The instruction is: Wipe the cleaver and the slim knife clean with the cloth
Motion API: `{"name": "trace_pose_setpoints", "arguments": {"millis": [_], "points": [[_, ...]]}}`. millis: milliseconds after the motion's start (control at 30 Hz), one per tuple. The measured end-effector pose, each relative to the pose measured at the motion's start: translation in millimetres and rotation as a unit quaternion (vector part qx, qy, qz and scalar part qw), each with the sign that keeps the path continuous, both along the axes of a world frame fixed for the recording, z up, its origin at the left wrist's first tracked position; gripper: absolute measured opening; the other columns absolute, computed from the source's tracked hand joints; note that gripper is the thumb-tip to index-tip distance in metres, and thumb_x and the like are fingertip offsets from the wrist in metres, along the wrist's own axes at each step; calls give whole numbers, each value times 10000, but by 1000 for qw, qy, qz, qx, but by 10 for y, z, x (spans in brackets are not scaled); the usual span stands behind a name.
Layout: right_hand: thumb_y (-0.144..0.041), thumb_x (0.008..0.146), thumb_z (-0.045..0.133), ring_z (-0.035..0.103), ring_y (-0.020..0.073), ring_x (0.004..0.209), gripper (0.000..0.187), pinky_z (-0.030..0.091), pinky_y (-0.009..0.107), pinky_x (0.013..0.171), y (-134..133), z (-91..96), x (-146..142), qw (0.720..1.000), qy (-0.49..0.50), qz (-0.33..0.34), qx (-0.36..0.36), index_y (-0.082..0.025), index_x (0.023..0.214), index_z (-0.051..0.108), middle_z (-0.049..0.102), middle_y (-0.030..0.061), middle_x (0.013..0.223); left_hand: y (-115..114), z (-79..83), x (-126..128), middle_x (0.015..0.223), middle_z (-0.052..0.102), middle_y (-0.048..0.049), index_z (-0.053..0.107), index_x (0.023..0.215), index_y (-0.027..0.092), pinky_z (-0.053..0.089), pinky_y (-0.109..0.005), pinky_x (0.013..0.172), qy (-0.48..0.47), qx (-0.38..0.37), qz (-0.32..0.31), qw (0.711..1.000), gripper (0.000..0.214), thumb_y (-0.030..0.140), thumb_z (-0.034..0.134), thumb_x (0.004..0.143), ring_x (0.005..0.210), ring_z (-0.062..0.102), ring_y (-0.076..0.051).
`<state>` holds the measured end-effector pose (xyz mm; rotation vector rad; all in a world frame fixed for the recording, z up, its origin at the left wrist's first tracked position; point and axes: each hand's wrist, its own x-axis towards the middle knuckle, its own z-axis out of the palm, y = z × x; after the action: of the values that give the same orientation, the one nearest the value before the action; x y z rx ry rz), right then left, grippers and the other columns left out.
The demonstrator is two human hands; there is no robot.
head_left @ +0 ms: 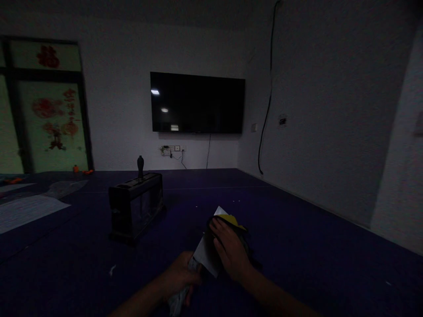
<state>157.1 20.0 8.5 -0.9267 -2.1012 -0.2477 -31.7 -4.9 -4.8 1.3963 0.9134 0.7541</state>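
Note:
In the lower middle of the head view, my left hand is closed around the grip of a broad-bladed knife. Pale grey, crumpled material covers the grip and hangs below my fingers. The flat, light blade points up and to the right. My right hand lies over the blade with its fingers together, pressing a dark-edged cloth with a yellow part against it. Part of the blade and much of the cloth are hidden under that hand. Dim light blurs the details.
A black knife block with a see-through side stands left on the dark blue surface; one dark handle sticks up from it. White sheets lie farther left. A television hangs on the back wall.

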Motion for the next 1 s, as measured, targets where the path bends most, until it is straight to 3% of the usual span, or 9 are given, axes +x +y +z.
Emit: {"name": "trace_pose_setpoints", "arguments": {"millis": [167,333,567,700,900,1000], "points": [[-268,896,355,310,207,1260,406,315,434,1010,-6,0,-4,1000,-13,9,9,-200,1295,397,412,62,1339,-15,-13,4,371,454,75,461,641,160,270,-141,287,-4,-10,0,1000,167,152,557,505,258,374,-60],[-286,900,330,269,226,1279,426,269,484,1011,6,-9,-51,998,-31,-46,-12,-251,1324,343,343,43,1383,-5,-21,7,372,448,79,464,636,160,248,-138,281,-12,-5,21,1000,184,159,560,479,258,376,-60],[-263,896,314,244,226,1288,466,273,446,1021,112,-54,-41,995,-4,-96,-16,-201,1357,285,286,71,1409,-27,5,19,364,449,69,467,633,153,255,-150,283,-35,7,36,999,183,169,574,485,255,378,-67],[-246,888,332,245,225,1288,477,270,459,1027,79,-18,-32,998,-27,-57,-13,-212,1360,274,309,61,1399,-19,-24,24,354,451,70,456,661,165,262,-165,274,-21,-10,45,999,227,219,605,499,241,370,-80],[-181,860,362,243,195,1290,500,277,405,1037,-96,62,-69,988,-132,80,-17,-203,1354,286,307,41,1400,40,-91,12,384,438,79,457,625,157,259,-157,301,-32,12,61,998,222,205,630,496,273,379,-58],[-197,871,359,240,190,1291,494,283,390,1033,-124,78,-78,989,-125,71,-20,-212,1358,275,281,38,1412,18,-71,2,418,441,79,454,604,152,263,-151,315,-39,33,58,997,218,192,634,488,301,385,-44]]}}
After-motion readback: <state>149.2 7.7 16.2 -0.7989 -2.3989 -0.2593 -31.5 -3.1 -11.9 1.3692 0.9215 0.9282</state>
